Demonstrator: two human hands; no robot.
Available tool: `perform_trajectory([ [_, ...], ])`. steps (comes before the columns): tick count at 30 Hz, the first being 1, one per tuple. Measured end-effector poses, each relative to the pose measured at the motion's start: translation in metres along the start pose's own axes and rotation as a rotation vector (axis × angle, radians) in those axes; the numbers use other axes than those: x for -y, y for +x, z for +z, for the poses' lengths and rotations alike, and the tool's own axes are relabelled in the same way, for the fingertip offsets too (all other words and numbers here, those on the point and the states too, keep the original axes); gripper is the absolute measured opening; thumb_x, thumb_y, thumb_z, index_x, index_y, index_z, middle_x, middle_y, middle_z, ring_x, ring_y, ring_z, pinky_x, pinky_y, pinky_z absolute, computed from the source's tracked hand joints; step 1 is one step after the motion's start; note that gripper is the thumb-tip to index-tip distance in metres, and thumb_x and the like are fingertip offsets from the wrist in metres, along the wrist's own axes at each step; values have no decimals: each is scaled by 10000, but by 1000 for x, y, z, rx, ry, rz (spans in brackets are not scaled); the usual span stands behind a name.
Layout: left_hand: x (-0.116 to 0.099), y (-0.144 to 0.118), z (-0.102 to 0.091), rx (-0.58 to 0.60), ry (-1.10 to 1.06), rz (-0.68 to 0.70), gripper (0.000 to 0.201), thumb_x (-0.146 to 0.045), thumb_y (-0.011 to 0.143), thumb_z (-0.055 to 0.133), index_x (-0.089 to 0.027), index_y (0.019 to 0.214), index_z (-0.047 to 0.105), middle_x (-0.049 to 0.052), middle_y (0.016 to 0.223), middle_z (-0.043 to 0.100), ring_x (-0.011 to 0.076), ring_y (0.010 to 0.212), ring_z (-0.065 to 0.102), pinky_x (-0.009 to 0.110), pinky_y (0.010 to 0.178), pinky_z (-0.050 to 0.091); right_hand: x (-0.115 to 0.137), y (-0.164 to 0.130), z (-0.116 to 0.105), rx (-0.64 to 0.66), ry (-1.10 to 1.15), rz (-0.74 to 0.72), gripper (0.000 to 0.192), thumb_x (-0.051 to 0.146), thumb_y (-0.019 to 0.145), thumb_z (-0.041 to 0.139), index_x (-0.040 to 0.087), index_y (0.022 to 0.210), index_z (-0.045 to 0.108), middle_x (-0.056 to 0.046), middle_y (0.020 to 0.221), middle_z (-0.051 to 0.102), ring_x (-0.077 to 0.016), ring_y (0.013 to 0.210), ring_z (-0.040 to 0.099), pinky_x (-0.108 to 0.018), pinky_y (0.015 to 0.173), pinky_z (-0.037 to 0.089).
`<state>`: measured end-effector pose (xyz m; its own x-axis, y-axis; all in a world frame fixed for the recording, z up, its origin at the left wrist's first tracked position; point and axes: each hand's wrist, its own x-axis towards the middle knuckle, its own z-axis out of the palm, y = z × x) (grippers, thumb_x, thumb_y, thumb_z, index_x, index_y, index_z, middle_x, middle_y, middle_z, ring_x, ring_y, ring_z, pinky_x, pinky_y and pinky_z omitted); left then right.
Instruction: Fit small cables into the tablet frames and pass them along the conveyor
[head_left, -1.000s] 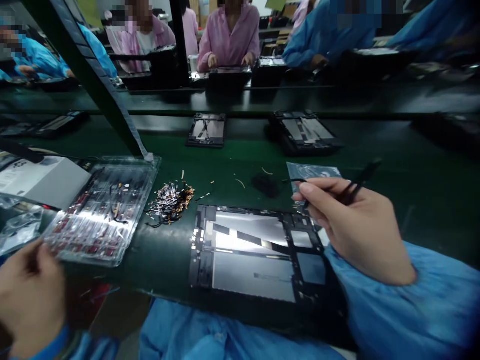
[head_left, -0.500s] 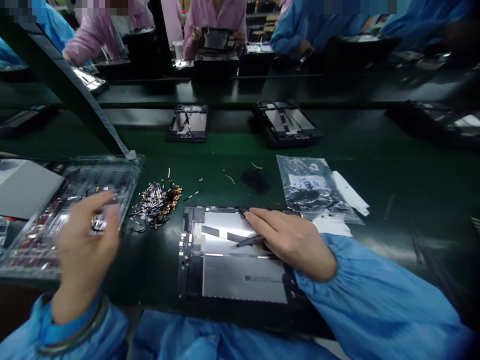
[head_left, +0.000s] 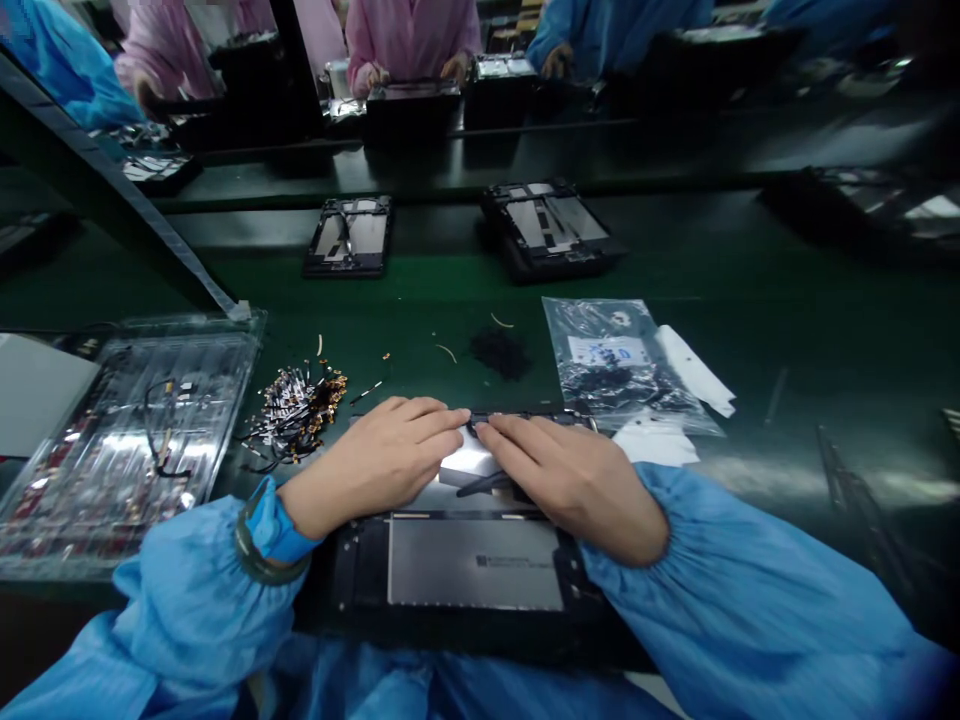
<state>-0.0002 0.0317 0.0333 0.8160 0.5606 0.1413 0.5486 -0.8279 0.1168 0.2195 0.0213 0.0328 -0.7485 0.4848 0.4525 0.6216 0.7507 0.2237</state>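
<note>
Close to the front edge of the bench [head_left: 772, 320] lies an opened device [head_left: 472, 565], my left hand [head_left: 390, 455] and right hand [head_left: 577, 475] meeting at its far edge. My left fingers lie together there; whether they pinch anything, I cannot tell. My right grip is closed round a dark tool [head_left: 484, 485], whose tip could scratch the silver panel [head_left: 476, 460] if my palm sinks. Left, near that bench edge, a clear tray [head_left: 191, 328] holds a dark cable [head_left: 161, 465]; farther from it, right, a clear bag [head_left: 574, 320] contains small dark parts [head_left: 600, 380].
</note>
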Motion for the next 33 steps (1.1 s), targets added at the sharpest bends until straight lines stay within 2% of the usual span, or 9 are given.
perform_trajectory([
  [3,-2,1,0,7,43,-14,241,-122,896,407,-143,1085,554,87,1327,544,256,1151,496,410,917,443,-1,-5,-5,16,53,36,316,45,917,356,63,989,663,-119,891,701,-190,686,632,-285,556,450],
  [8,-1,1,0,-29,-8,-25,362,-113,901,395,-145,1248,494,82,1282,576,224,1144,499,385,901,451,-7,-20,-15,79,101,74,351,25,911,323,83,1047,642,-119,953,684,-200,759,631,-280,609,458],
  [17,-3,2,2,-55,88,-3,333,-117,913,412,-149,1214,550,76,1276,586,230,1125,507,376,843,462,-11,-32,-10,58,48,93,334,-2,881,378,87,1046,655,-118,971,678,-202,755,614,-293,611,452],
  [33,-4,2,5,-71,102,6,332,-107,903,430,-142,1211,551,73,1266,592,240,1111,506,390,841,470,-9,-33,-10,68,68,97,305,11,883,400,81,1056,642,-126,984,673,-205,761,608,-296,596,453],
])
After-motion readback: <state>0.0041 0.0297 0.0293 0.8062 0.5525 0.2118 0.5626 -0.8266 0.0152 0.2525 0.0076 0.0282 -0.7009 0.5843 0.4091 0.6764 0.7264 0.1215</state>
